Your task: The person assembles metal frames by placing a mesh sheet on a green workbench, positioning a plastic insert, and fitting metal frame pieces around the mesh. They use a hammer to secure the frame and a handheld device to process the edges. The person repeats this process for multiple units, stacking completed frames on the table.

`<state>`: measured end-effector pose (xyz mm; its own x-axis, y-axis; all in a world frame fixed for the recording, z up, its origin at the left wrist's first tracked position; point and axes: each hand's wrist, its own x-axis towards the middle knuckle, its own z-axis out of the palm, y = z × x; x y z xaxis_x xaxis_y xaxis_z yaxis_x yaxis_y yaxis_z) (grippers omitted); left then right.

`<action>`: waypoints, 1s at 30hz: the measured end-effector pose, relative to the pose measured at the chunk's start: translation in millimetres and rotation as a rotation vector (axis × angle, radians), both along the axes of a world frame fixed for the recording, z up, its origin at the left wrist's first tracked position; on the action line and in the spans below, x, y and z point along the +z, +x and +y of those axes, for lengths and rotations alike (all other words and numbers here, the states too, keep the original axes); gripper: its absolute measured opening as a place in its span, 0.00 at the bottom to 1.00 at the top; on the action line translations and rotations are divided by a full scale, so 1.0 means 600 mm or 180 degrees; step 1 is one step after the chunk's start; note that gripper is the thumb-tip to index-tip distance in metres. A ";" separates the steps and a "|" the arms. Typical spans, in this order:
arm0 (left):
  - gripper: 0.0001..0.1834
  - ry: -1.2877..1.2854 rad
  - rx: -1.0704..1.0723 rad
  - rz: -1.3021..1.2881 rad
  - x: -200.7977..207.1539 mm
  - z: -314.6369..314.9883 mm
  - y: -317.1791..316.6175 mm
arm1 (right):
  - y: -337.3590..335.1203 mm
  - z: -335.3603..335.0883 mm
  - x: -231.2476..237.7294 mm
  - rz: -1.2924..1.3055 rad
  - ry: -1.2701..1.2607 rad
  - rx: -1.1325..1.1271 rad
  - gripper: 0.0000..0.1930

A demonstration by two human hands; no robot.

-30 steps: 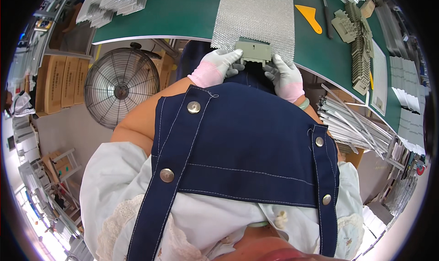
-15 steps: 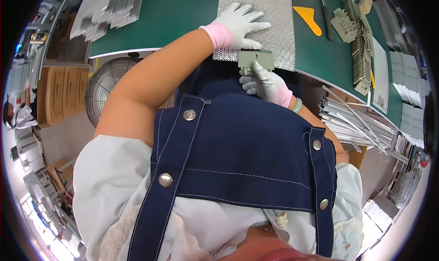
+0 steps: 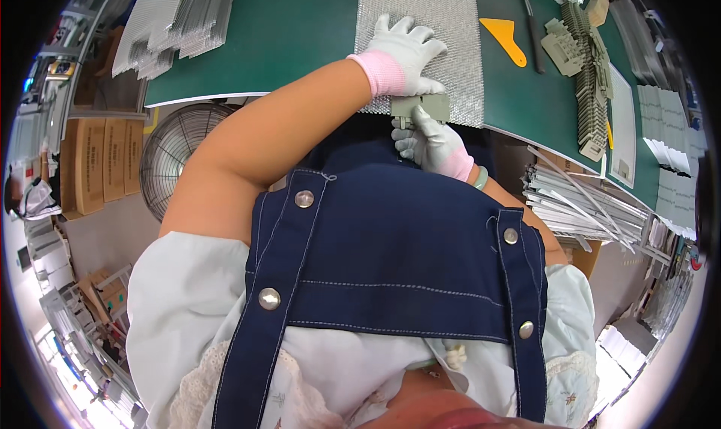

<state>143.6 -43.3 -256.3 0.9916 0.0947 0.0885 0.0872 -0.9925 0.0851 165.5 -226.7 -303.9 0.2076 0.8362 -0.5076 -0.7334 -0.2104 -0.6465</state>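
Note:
A silver mesh panel (image 3: 460,46) with a diamond pattern lies on the green workbench, its near end at the bench's front edge. My left hand (image 3: 406,55), in a white glove with a pink cuff, rests on it with fingers spread. At the panel's near end is a grey-green plastic end piece (image 3: 404,107). Gripping it from below is my gloved right hand (image 3: 434,145), thumb on top and fingers curled underneath. The left thumb lies right by the piece's upper edge; whether they touch I cannot tell. Whether the piece is seated on the mesh is also unclear.
Mesh panels (image 3: 180,19) are stacked at the back left. Right of the panel lie a yellow scraper (image 3: 503,40), a hammer (image 3: 532,31) and a row of similar plastic pieces (image 3: 592,87). A fan (image 3: 176,158) stands below left; metal strips (image 3: 574,207) are below right.
My left hand has slid slightly right and toward me, bringing its thumb closer to the plastic piece. The right hand keeps its grip on the piece. The whole view has shifted a little.

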 end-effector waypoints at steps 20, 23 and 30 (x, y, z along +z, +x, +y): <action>0.31 0.0547 -0.0713 -0.0206 -0.037 0.013 -0.052 | -0.009 -0.037 0.044 0.0635 -0.0621 -0.0409 0.20; 0.29 0.0496 -0.0729 -0.0237 -0.041 -0.003 -0.065 | -0.012 -0.059 0.047 0.0985 -0.0633 -0.0280 0.19; 0.28 0.0533 -0.0699 -0.0262 -0.046 -0.007 -0.067 | -0.023 -0.059 0.014 0.0416 -0.0331 -0.0453 0.14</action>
<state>103.4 -47.5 -283.7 0.9755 -0.1444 0.1658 -0.1319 -0.9877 -0.0838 151.5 -261.8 -295.3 0.2467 0.7448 -0.6200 -0.8365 -0.1593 -0.5243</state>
